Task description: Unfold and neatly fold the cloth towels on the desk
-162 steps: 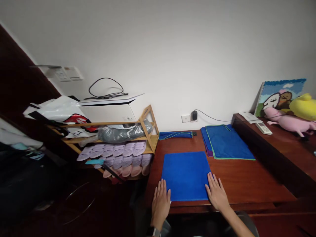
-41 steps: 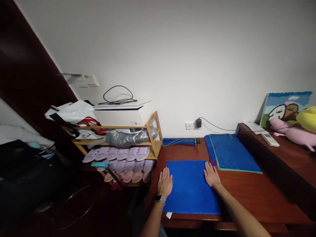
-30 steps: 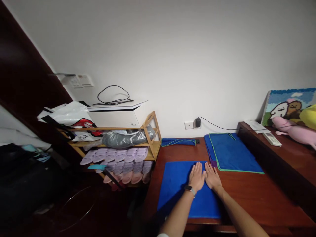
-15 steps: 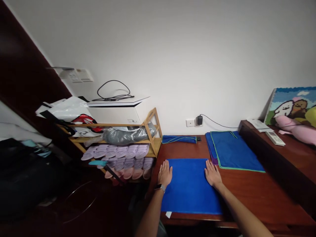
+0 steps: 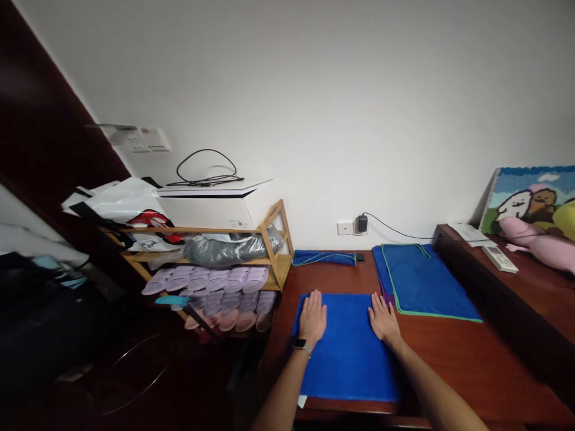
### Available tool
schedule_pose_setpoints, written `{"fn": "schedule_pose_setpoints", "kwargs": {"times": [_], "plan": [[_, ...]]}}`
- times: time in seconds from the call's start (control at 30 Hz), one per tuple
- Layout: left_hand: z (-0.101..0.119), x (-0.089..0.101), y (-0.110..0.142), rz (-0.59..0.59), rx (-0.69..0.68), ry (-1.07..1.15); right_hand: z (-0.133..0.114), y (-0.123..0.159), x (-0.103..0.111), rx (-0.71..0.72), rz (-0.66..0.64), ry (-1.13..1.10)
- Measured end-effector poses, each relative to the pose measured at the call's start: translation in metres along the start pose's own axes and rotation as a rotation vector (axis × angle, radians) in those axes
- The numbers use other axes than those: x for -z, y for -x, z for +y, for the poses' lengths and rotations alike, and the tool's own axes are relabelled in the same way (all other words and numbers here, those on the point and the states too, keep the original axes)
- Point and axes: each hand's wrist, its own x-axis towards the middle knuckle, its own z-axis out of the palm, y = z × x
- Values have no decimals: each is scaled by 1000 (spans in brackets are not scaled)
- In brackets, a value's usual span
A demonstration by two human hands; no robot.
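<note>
A bright blue cloth (image 5: 348,353) lies flat on the reddish-brown wooden table (image 5: 449,353), with a white tag (image 5: 302,401) sticking out at its near left corner. My left hand (image 5: 313,317) rests flat on the cloth near its far left corner, fingers stretched forward. On the far right corner lies my right hand (image 5: 383,318), palm down, fingers slightly spread. Neither hand grips anything. Behind and right of it are stacked blue cloths with green edging (image 5: 426,281), a purple edge showing beneath. A narrow folded blue cloth (image 5: 324,258) sits against the wall.
Left of the table stands a wooden rack (image 5: 281,245) with lilac and pink slippers (image 5: 215,278), a white box (image 5: 206,209) and a black cable. At right, a raised ledge holds a remote control (image 5: 499,258) and a pink plush toy (image 5: 539,239). A black charger (image 5: 362,223) is plugged into the wall.
My left hand has shifted right, from the cloth's left edge onto its surface. My right hand has stayed nearly in place at the far right corner. The view has tilted slightly.
</note>
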Motion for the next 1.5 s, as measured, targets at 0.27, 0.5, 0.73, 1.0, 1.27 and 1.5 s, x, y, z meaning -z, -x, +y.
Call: {"fn": "schedule_pose_setpoints", "kwargs": {"times": [0.27, 0.5, 0.73, 1.0, 1.27, 1.5], "plan": [[132, -35, -31, -228, -241, 177, 3, -4, -1, 16, -42, 12], [-49, 5, 5, -188, 65, 0, 4, -2, -4, 2, -11, -9], [-98, 39, 40, -5, 161, -62, 2, -2, 9, -13, -58, 1], [77, 46, 81, -6, -348, 185, 2, 69, -1, 94, 98, 0], [58, 27, 90, -131, -169, 157, 3, 106, -14, 16, -17, -10], [-91, 41, 132, -43, 109, -57, -1, 103, -8, 16, 17, -58]]}}
